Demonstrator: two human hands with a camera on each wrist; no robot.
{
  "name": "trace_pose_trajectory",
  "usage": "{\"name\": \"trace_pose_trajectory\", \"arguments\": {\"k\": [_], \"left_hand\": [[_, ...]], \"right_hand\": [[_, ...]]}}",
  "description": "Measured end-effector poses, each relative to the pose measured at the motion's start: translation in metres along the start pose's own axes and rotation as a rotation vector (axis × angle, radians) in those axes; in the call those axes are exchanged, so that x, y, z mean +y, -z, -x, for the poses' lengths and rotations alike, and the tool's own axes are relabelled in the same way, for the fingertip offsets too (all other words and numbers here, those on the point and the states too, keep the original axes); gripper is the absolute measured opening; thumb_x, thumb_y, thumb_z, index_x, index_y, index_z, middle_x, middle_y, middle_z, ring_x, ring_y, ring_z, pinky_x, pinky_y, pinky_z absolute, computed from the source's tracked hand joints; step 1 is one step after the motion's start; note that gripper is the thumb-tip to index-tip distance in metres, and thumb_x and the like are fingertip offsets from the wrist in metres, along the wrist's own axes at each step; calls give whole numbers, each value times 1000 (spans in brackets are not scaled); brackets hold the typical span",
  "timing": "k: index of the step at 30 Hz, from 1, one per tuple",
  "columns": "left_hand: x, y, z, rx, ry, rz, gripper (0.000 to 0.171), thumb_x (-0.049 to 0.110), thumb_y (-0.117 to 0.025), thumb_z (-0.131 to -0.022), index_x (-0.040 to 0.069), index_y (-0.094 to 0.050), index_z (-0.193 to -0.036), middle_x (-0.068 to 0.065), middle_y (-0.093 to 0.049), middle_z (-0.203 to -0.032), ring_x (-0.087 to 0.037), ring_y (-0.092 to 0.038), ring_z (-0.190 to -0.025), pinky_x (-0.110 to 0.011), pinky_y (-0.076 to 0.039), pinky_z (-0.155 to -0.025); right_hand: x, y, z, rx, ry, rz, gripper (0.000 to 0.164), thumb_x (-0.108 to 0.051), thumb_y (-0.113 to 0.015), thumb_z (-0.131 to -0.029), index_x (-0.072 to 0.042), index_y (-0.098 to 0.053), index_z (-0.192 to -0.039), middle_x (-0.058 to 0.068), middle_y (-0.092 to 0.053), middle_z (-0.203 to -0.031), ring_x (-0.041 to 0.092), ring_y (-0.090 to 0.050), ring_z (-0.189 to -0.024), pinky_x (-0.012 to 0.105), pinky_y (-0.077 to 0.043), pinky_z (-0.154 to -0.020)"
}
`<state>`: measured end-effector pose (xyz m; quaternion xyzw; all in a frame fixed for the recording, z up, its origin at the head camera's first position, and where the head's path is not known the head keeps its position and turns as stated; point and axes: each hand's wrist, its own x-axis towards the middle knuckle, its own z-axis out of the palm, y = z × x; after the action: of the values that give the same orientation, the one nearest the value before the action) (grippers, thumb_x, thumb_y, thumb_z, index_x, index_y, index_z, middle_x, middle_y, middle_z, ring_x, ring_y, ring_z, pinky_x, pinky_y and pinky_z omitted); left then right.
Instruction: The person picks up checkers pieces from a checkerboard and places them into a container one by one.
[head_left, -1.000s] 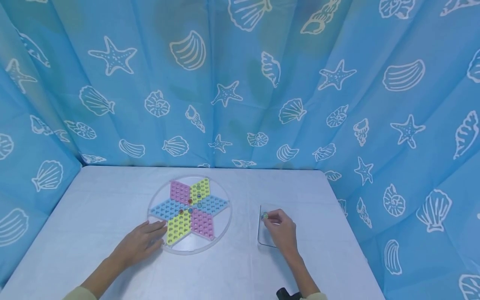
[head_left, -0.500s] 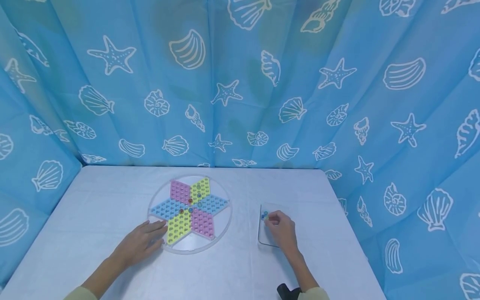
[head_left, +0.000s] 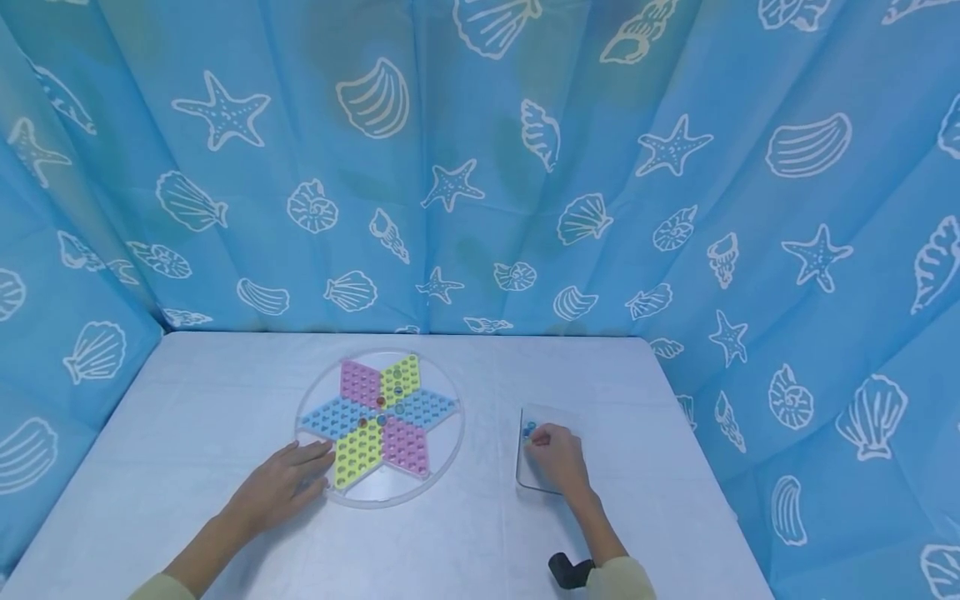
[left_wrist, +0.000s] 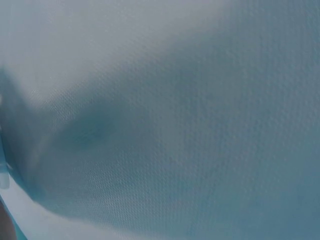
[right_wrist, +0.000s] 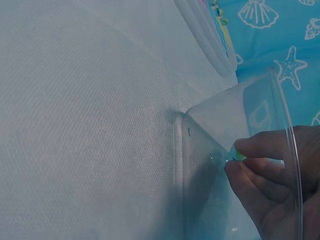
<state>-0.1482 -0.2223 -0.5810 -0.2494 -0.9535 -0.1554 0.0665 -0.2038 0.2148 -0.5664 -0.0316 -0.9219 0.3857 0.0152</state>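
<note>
My right hand (head_left: 558, 457) reaches into a clear plastic box (head_left: 531, 481) on the right of the table. In the right wrist view, its thumb and fingertips pinch a glass marble (right_wrist: 235, 154) with green and blue in it, seen through the box wall (right_wrist: 200, 127). Beside those fingertips, blue-green marbles (head_left: 532, 426) show in the head view. To the left lies a round Chinese checkers board (head_left: 375, 504) with a pink, yellow and blue star. My left hand (head_left: 277, 483) rests at its left edge, fingers extended. Red marbles (head_left: 363, 422) and bluish ones sit near the star's middle and up one yellow point.
A white cloth (head_left: 465, 542) covers the table. Behind and at the sides hangs a blue curtain (head_left: 480, 242) with shell and starfish prints. A black device (head_left: 570, 572) sits at the right wrist. The left wrist view holds mostly blurred, shaded cloth (left_wrist: 175, 125).
My right hand has shifted slightly at the box, with the fingers drawn in, and more of the box's marbles show beside its fingertips. My left hand and the board stay in place.
</note>
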Motion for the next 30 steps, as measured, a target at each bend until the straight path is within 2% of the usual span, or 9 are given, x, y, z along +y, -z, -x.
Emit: {"name": "trace_pose_trajectory", "arguments": {"k": [11, 20, 30], "left_hand": [[-2, -2, -2, -7, 9, -11, 37, 27, -66, -95, 7, -68, -126, -9, -61, -136, -29, -57, -125, -54, -38, -111], [-1, -3, 0, 20, 5, -5, 36, 25, -67, -94, 5, -69, -124, -10, -62, -134, -31, -58, -123, -56, -39, -109], [0, 0, -1, -23, 24, -8, 37, 26, -66, -95, 6, -68, -126, -10, -60, -137, -30, -56, -126, -54, -37, -112]], "right_hand": [[2, -4, -4, -13, -16, 44, 10, -8, -76, -82, -3, -72, -91, 2, -69, -80, 20, -66, -77, 39, -57, -72], [1, -6, -6, -15, -42, 50, 12, -8, -76, -82, -4, -71, -92, 1, -68, -80, 19, -65, -76, 38, -56, -71], [2, -7, -7, -17, -38, 36, 12, -8, -76, -82, -4, -70, -92, 1, -68, -80, 20, -65, -76, 40, -57, -71]]}}
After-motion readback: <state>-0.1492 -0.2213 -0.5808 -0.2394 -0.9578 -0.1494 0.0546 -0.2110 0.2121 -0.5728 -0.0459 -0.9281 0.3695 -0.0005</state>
